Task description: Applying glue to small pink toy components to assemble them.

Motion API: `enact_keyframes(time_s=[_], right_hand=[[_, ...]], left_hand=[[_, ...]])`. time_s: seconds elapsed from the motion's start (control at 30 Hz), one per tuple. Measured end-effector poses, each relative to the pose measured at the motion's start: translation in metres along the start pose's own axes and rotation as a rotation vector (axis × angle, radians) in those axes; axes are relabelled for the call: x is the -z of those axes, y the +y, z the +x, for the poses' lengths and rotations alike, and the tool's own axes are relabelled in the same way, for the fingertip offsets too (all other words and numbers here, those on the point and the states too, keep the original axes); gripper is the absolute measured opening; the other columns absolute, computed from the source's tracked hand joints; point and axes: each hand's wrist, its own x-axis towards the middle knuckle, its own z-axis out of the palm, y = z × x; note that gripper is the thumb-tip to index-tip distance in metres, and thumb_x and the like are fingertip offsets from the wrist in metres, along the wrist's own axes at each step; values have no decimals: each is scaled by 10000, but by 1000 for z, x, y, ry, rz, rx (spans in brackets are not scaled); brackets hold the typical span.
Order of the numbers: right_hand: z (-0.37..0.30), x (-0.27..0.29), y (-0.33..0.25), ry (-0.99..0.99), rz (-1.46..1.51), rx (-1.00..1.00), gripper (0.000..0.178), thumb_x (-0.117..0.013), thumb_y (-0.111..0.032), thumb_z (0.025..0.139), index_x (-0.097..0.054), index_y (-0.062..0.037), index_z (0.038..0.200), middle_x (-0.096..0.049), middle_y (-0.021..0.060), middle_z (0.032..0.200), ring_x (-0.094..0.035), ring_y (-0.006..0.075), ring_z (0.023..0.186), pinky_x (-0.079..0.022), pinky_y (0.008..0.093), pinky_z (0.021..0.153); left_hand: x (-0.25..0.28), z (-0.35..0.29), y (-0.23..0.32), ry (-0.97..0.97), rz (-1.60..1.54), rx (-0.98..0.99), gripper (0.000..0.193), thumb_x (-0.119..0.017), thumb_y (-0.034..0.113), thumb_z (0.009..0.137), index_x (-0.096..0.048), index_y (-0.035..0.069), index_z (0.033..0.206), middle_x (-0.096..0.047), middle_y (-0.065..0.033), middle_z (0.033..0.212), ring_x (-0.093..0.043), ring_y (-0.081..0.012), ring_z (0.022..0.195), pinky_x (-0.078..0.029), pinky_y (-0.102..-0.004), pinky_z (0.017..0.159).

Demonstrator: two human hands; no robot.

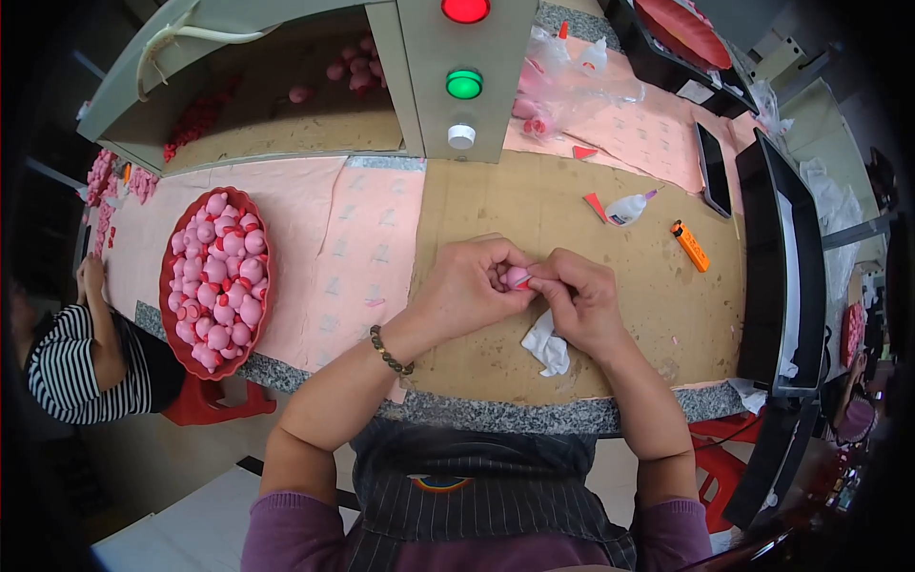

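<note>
Over the brown cardboard mat (477,367), my two hands meet at a small pink figure piece (517,275) with a bit of red on it. My left hand (477,281) is closed around the piece from the left. From the right, my right hand (583,294) pinches at its edge with thumb and forefinger, and the fingertips hide what exactly they grip there. A crumpled white tissue (546,347) lies just below my right hand. Beyond that hand are a small glue bottle (625,210) with a purple tip, a red cone-shaped cap (596,207) and an orange lighter (689,246).
At left stands a red scalloped tray (268,315) heaped with pink figures. A grey machine (416,86) with an open chamber and buttons rises ahead. A phone (713,170) and a black bin (762,276) border the right side. Another person (91,367) sits far left.
</note>
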Motion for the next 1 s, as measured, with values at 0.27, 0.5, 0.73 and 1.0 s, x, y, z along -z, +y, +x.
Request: enact_keyframes(time_s=[0.27, 0.5, 0.73, 1.0], right_hand=[[5, 14, 16, 110, 69, -142, 42, -592, 45, 757, -593, 5, 742, -521, 98, 639, -507, 158, 538, -403, 262, 506], [1, 6, 12, -35, -85, 68, 74, -574, 90, 762, -600, 20, 760, -526, 46, 627, -505, 87, 585, -393, 249, 521], [3, 5, -8, 189, 89, 74, 80, -566, 105, 721, -578, 26, 734, -507, 84, 612, -498, 162, 529, -368, 273, 469], [7, 11, 8, 122, -89, -57, 69, -588, 76, 725, -587, 10, 747, -528, 85, 617, -507, 171, 509, -379, 274, 468]], left_hand=[[-2, -3, -1, 52, -138, -7, 207, -710, -25, 716, -591, -21, 886, -623, -31, 820, -579, -33, 750, -500, -175, 656], [-2, -7, -2, 62, 21, -20, 192, -712, -9, 721, -588, -17, 867, -634, -41, 835, -592, -40, 746, -501, -175, 649], [-4, -4, 2, 108, 9, -13, 191, -720, 13, 723, -592, -15, 862, -632, -36, 827, -585, -28, 722, -489, -165, 614], [-6, -4, 1, 182, -79, -32, 178, -730, 27, 707, -592, -14, 811, -604, -12, 789, -563, -17, 684, -478, -166, 581]])
